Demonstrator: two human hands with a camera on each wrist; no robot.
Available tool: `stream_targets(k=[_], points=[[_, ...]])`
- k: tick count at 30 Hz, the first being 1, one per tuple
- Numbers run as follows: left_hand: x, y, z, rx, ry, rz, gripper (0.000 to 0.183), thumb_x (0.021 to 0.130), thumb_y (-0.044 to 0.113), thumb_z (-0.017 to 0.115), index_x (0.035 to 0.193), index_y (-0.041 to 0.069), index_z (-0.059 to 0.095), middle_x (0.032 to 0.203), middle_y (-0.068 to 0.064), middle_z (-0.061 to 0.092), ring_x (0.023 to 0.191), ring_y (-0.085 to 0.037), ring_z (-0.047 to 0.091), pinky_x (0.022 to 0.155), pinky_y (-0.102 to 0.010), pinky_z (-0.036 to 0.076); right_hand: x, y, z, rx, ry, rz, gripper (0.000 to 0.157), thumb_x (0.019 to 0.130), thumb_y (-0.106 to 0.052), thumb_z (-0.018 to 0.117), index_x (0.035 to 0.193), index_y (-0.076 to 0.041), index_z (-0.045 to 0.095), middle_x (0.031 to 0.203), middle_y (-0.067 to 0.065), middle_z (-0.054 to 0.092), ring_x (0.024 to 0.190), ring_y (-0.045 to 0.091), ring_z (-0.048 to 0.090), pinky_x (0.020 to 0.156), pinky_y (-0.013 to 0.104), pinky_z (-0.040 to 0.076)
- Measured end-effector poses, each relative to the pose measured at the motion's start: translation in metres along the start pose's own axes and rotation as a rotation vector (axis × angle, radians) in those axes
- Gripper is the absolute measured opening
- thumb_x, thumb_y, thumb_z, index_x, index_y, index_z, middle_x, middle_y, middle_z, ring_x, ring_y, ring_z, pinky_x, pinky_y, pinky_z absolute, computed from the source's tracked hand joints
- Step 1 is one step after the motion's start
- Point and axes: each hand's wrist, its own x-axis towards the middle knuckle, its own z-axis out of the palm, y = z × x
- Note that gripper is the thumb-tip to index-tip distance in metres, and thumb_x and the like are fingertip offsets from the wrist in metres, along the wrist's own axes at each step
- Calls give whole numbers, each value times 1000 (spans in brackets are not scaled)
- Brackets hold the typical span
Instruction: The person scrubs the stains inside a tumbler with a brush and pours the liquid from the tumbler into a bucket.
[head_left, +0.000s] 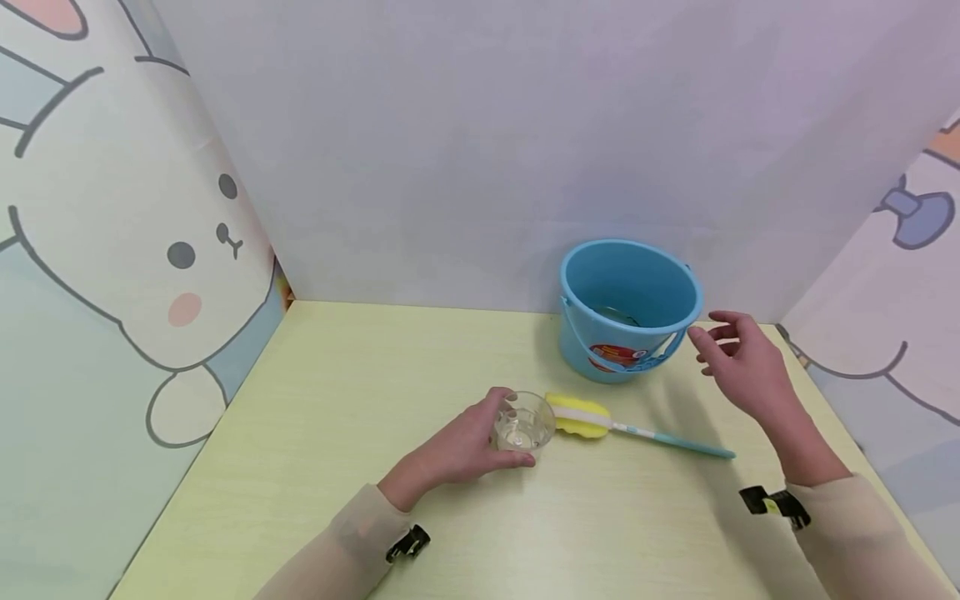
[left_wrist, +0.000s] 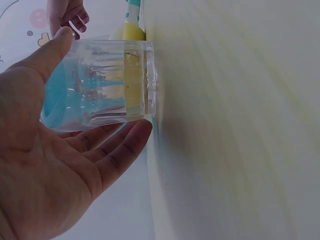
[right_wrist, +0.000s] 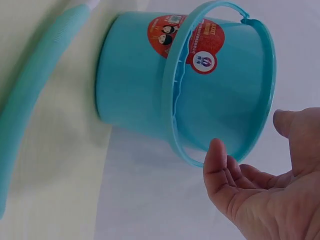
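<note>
My left hand (head_left: 468, 442) is curled round a clear drinking glass (head_left: 525, 427), thumb on one side and fingers on the other. In the left wrist view the glass (left_wrist: 95, 85) has its base right at the tabletop. Beside the glass lies a sponge bottle brush (head_left: 581, 415) with a yellow head, a white band and a teal handle. My right hand (head_left: 746, 367) is raised with nothing in it, its fingers loosely bent beside the rim of a blue bucket (head_left: 581, 329). The right wrist view shows the bucket (right_wrist: 225, 100) upright, its handle hanging down over a red label.
The pale yellow table (head_left: 300, 400) meets a plain white wall (head_left: 420, 167) at the back. Panels with cartoon animals (head_left: 135, 208) stand on the left and right sides. Something clear and shiny shows at the bottom inside the bucket.
</note>
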Motion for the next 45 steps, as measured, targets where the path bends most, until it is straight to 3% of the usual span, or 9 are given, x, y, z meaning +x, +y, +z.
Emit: stream_targets(k=[3,6,15,20,24,31,38,45], points=[[1,0,0,9,0,-5,99,86,58,85,157,13,34,140,-9,60,123,-23,61,105,-44,51,8,-2,-3,66,20,21,75,110,-49,53,160,4,33,135,32,54,78,-7,62,64,18,57],[1,0,0,16,0,-4,99,86,59,85,157,12,34,140,-10,60,123,-23,61,105,-45,51,16,-4,-5,142,26,51,76,110,-48,51,162,3,29,139,32,50,81,-8,62,66,17,58],[-1,1,0,6,-5,-12,99,86,59,85,158,14,34,139,-8,60,122,-22,61,104,-45,52,41,-14,-13,328,-8,175,83,109,-53,50,167,-2,21,152,25,43,96,5,65,76,20,60],[-1,-1,1,7,-1,-21,99,86,60,84,158,15,34,138,-6,60,121,-21,60,103,-44,52,54,-19,-17,394,-61,226,88,106,-59,50,168,-4,20,157,24,41,113,19,64,85,23,59],[-2,-1,3,1,5,-16,97,86,61,84,157,16,35,137,-6,61,121,-20,61,103,-44,52,60,-20,-17,412,-88,249,84,108,-54,49,167,-2,21,157,24,40,120,27,61,89,25,59],[-2,0,1,0,1,-5,97,87,61,83,157,14,34,140,-9,60,124,-22,60,105,-45,51,66,-18,-19,434,-124,267,71,113,-38,50,166,1,23,151,22,44,107,15,66,88,24,59],[-3,-1,2,2,5,7,97,86,62,83,156,15,34,141,-10,60,124,-22,60,104,-46,52,67,-15,-20,454,-152,266,64,113,-28,54,164,1,30,153,21,43,115,19,63,89,22,57],[-4,-2,2,-13,5,8,97,86,63,82,155,15,35,142,-9,59,121,-21,60,103,-45,52,65,-12,-23,530,-196,252,67,111,-16,58,166,2,25,149,20,44,111,14,66,87,21,57]])
